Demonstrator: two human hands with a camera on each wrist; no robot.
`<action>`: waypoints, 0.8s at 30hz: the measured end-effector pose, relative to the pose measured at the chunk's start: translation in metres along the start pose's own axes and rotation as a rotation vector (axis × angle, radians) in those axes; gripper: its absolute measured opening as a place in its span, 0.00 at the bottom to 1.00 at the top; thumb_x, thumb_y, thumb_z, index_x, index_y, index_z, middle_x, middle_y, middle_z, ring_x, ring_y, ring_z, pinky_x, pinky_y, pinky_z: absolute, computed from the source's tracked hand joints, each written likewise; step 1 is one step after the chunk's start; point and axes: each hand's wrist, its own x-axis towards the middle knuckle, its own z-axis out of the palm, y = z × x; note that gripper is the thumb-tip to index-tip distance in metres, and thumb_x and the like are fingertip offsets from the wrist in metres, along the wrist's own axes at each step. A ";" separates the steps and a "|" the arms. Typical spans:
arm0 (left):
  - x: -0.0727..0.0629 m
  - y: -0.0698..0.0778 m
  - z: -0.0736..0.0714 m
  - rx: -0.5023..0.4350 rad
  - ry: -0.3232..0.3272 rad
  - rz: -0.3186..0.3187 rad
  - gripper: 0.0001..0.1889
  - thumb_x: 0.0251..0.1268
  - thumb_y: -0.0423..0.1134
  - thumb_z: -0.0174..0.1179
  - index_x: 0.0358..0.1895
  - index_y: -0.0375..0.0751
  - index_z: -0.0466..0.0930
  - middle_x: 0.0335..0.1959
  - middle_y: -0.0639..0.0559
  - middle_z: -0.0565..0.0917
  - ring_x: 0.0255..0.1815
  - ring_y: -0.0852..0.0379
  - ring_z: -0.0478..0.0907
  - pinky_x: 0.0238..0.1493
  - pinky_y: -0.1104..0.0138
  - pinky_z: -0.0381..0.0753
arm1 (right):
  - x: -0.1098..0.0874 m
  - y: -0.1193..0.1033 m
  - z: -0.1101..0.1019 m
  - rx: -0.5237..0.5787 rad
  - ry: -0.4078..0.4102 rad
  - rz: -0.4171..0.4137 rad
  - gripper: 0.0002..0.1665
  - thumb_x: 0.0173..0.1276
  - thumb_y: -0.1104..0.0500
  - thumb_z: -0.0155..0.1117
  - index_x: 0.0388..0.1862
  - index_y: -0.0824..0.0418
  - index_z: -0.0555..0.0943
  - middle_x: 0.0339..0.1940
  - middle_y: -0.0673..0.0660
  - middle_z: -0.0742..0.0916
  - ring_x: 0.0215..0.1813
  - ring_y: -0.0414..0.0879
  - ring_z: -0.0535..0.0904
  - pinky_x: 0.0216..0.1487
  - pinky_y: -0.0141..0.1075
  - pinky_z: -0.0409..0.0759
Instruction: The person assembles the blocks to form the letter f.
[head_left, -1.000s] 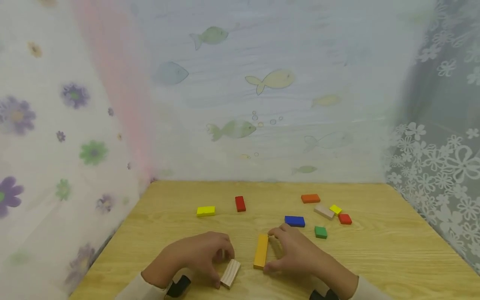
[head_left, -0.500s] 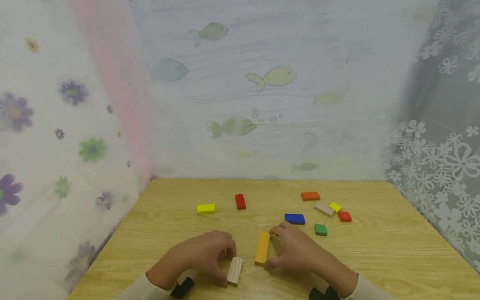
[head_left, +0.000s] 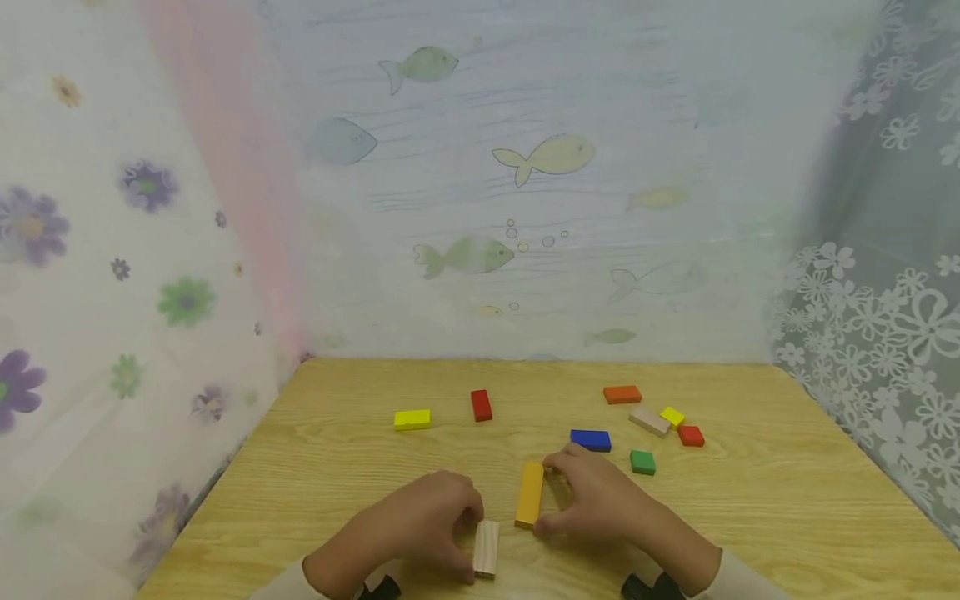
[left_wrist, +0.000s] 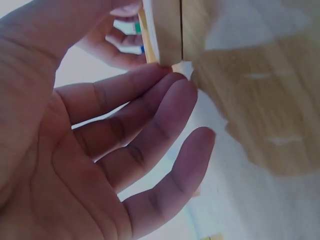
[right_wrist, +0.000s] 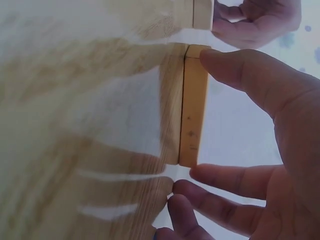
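My left hand [head_left: 431, 521] pinches a plain wooden block [head_left: 486, 550] by its two ends, thumb at the near end and index finger at the far end. The same block [left_wrist: 167, 30] lies along the top of the left wrist view, the other fingers loosely bent below it. Just to the right, my right hand [head_left: 600, 502] holds a longer yellow-orange block [head_left: 529, 495] between thumb and index finger. In the right wrist view this block [right_wrist: 194, 110] rests on the table. A narrow gap separates the two blocks, and the plain one sits nearer to me.
Beyond my right hand lie a blue block [head_left: 590, 440], a green block [head_left: 642, 462], an orange block [head_left: 622, 394], a plain block [head_left: 648, 421], a small yellow block [head_left: 672, 417] and a small red block [head_left: 691, 436]. Farther left are a yellow block [head_left: 412, 419] and a red block [head_left: 482, 405].
My left hand has slid the plain block to the right, closer to the yellow-orange block, and turned it straighter. The yellow-orange block and my right hand have shifted slightly right.
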 end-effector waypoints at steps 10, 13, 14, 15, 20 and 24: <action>0.005 0.017 0.006 -0.009 0.005 -0.077 0.26 0.40 0.57 0.84 0.45 0.52 0.90 0.37 0.67 0.81 0.36 0.72 0.72 0.42 0.74 0.77 | -0.001 0.003 0.000 -0.023 0.005 -0.006 0.52 0.50 0.27 0.77 0.67 0.55 0.80 0.56 0.48 0.82 0.56 0.44 0.80 0.58 0.49 0.82; 0.006 0.021 0.007 -0.008 0.005 -0.084 0.28 0.40 0.57 0.84 0.47 0.52 0.90 0.38 0.67 0.81 0.37 0.73 0.72 0.43 0.74 0.78 | -0.001 0.002 0.000 -0.015 0.007 -0.007 0.52 0.49 0.28 0.78 0.67 0.56 0.80 0.55 0.48 0.82 0.55 0.43 0.80 0.57 0.49 0.81; 0.006 0.022 0.007 -0.005 0.006 -0.084 0.28 0.40 0.58 0.84 0.47 0.51 0.90 0.39 0.67 0.81 0.37 0.73 0.72 0.44 0.74 0.78 | -0.001 0.001 0.000 -0.014 0.008 -0.009 0.52 0.49 0.28 0.79 0.67 0.56 0.80 0.55 0.49 0.82 0.55 0.43 0.80 0.57 0.49 0.81; 0.006 0.022 0.007 -0.004 0.006 -0.085 0.29 0.40 0.58 0.84 0.47 0.51 0.89 0.39 0.66 0.81 0.37 0.73 0.72 0.44 0.74 0.78 | -0.001 0.001 0.000 -0.012 0.009 -0.011 0.52 0.49 0.28 0.79 0.67 0.57 0.80 0.55 0.49 0.82 0.55 0.43 0.80 0.57 0.49 0.81; 0.005 0.022 0.008 0.002 0.019 -0.085 0.30 0.39 0.59 0.84 0.47 0.50 0.89 0.38 0.66 0.80 0.36 0.72 0.71 0.42 0.74 0.77 | -0.002 0.001 0.000 -0.019 0.016 -0.024 0.52 0.49 0.29 0.79 0.67 0.57 0.81 0.55 0.49 0.82 0.55 0.43 0.79 0.56 0.48 0.81; 0.006 0.022 0.008 -0.001 0.015 -0.082 0.28 0.39 0.59 0.84 0.46 0.51 0.90 0.37 0.67 0.80 0.35 0.72 0.71 0.41 0.75 0.77 | -0.002 0.001 0.000 -0.020 0.017 -0.028 0.52 0.49 0.29 0.79 0.67 0.57 0.81 0.55 0.49 0.82 0.54 0.42 0.79 0.55 0.47 0.81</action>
